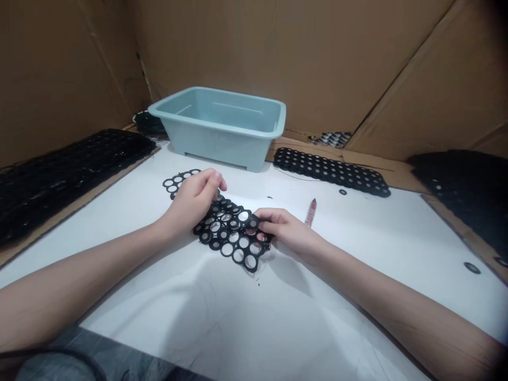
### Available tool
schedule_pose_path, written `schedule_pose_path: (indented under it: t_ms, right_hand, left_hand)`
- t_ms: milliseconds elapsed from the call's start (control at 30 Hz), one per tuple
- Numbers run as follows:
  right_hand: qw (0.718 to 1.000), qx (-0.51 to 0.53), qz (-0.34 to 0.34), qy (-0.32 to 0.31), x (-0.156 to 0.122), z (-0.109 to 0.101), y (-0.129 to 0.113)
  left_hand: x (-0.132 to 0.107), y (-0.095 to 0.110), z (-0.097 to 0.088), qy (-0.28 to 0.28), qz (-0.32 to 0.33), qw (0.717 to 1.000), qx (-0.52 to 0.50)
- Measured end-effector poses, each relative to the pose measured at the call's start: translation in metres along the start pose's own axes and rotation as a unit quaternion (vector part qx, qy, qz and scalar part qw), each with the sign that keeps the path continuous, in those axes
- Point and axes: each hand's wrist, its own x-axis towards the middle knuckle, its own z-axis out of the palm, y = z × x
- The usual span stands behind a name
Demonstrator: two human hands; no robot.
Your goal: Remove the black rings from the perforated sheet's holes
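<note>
A black sheet of joined rings [232, 235] lies on the white tabletop [357, 248] in the middle of the view. My left hand [196, 198] is curled over the sheet's far left part, fingers pinched together on it. My right hand [283, 230] grips the sheet's right edge with bent fingers. Part of the sheet [178, 180] sticks out behind my left hand. A red utility knife [310, 212] lies just right of my right hand, untouched.
A light blue plastic tub [222, 127] stands at the back centre. A long black ring strip [331, 170] lies to its right. Stacks of black ring sheets sit far left [59, 174] and far right [472, 185]. Loose rings [472, 268] lie near the right edge. Cardboard walls surround the table.
</note>
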Motion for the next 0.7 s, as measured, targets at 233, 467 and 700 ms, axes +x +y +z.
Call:
schedule_pose_path:
  t_ms: [233, 467, 700]
  right_hand:
    - [1.000, -0.005, -0.007, -0.005, -0.001, 0.001, -0.001]
    - [0.993, -0.113, -0.021, -0.025, -0.004, 0.007, 0.000]
    - [0.993, -0.105, -0.028, 0.050, -0.010, 0.018, 0.004]
  left_hand:
    - [-0.009, 0.006, 0.002, -0.062, 0.073, 0.990, 0.100]
    - [-0.027, 0.010, 0.023, -0.211, 0.114, 0.935, 0.262]
    - [0.001, -0.003, 0.001, 0.036, -0.012, 0.998, 0.053]
